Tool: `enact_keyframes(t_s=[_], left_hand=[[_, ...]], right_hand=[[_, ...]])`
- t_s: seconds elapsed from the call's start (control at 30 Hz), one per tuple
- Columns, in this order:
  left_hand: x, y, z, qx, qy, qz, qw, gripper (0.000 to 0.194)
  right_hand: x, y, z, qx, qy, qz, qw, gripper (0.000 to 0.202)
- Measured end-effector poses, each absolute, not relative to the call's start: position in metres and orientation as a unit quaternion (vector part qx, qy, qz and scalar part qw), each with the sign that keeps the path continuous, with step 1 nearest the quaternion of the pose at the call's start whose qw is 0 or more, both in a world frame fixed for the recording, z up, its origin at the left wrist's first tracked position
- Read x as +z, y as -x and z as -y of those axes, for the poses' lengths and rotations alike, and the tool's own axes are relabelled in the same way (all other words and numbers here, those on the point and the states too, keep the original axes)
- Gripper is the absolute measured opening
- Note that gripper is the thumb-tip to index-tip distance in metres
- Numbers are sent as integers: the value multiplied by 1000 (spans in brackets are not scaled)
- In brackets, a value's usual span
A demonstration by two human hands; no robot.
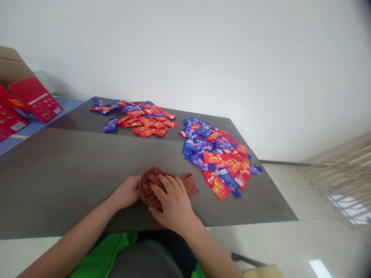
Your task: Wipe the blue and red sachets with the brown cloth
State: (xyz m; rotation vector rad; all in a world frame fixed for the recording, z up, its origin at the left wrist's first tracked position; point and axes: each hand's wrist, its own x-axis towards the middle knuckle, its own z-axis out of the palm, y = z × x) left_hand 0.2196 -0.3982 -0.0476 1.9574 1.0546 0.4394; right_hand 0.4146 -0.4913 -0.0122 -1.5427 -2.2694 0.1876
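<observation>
A crumpled reddish-brown cloth (150, 184) lies bunched near the front edge of the dark grey table (72, 166). My right hand (174, 200) presses on top of it, fingers bent into the folds. At the cloth's left side, my left hand (129, 192) grips its edge, with most of the fingertips hidden by the fabric. One loose end of the cloth sticks out to the right, beyond my right hand. Close by on that side is a pile of flat red and blue packets (214, 146) with fruit pictures.
Farther back lies a second heap of red and blue packets (145, 117), with a single blue packet (110, 125) beside it. Open red cardboard boxes (37, 98) stand on a blue surface (68, 106) at the left. A white wall (203, 58) rises behind the table.
</observation>
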Motion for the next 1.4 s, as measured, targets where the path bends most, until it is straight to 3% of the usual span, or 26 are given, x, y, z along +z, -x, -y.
enact_keyframes(t_s=[0.2,0.33,0.43,0.5,0.7,0.93,1.17,1.3,1.4], left_hand=[[-50,-222,397,145,-811,-445,350,42],[-51,-221,398,150,-807,-445,358,44],[-51,-220,398,161,-800,-435,381,33],[-51,-220,398,160,-802,-435,378,29],[-51,-222,398,142,-827,-442,315,43],[-56,-220,397,153,-811,-435,360,33],[-54,-220,397,143,-828,-440,317,41],[-53,-219,398,148,-820,-440,336,35],[-54,-220,398,149,-821,-432,343,29]], right_hand=[[-32,-454,475,41,691,717,83,24],[-19,-447,474,19,756,647,96,27],[-19,-410,485,48,667,729,147,29],[-24,-396,487,69,642,750,143,20],[-25,-440,460,57,768,632,88,23],[-25,-405,475,71,669,726,139,18],[-28,-444,443,68,776,616,120,28],[-22,-423,456,51,717,673,174,19],[-29,-413,461,76,681,710,162,16]])
